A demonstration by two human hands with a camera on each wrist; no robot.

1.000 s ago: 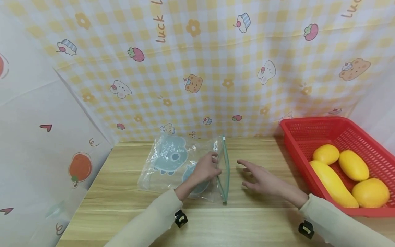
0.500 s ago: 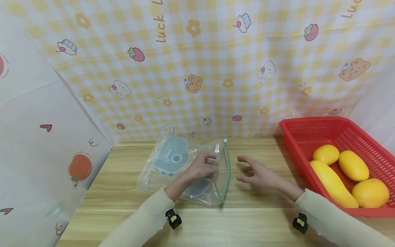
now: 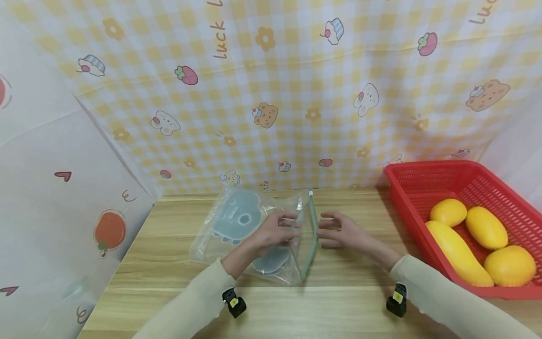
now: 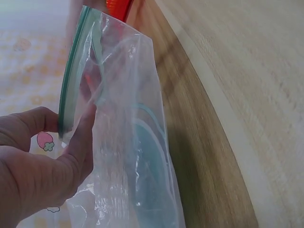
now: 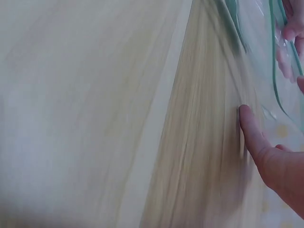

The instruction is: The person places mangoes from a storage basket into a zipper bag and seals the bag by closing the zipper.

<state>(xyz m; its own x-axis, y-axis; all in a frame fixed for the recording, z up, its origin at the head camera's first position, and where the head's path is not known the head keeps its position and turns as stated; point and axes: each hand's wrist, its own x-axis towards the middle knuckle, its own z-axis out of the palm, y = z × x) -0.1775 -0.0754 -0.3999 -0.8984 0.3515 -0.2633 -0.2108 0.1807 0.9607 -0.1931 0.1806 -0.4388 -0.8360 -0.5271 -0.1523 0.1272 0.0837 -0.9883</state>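
Left fingers: While one digit of the left hand (image 3: 271, 230) rests against the green plastic zip strip (image 4: 72, 71), another lies across the film from it; together they appear to pinch the mouth's edge.
Right fingers: those of the right hand (image 3: 349, 233), the hand nearer the red openwork plastic basket (image 3: 406, 209), are spread and lightly bent, gripping nothing; whether their tips touch the strip, I cannot tell.
Bag: the clear plastic zip bag with pale-blue cartoon prints (image 3: 237, 221) lies left of the basket, its gaping mouth facing the basket.
Handling: probably light, limp and slippery, its film apt to crease or cling; the strip should be the firmer part.
Hold: best at the strip, I judge, one layer to each hand, sparing the thin sides.
Left wrist view: shows the digits on either side of the strip, which the head view leaves unclear.
Right wrist view: shows one right finger stretched out over the pale wooden table (image 3: 338, 301), left of the basket.
Head view: alone shows four smooth yellow fruit-shaped pieces (image 3: 486, 228) inside the basket.
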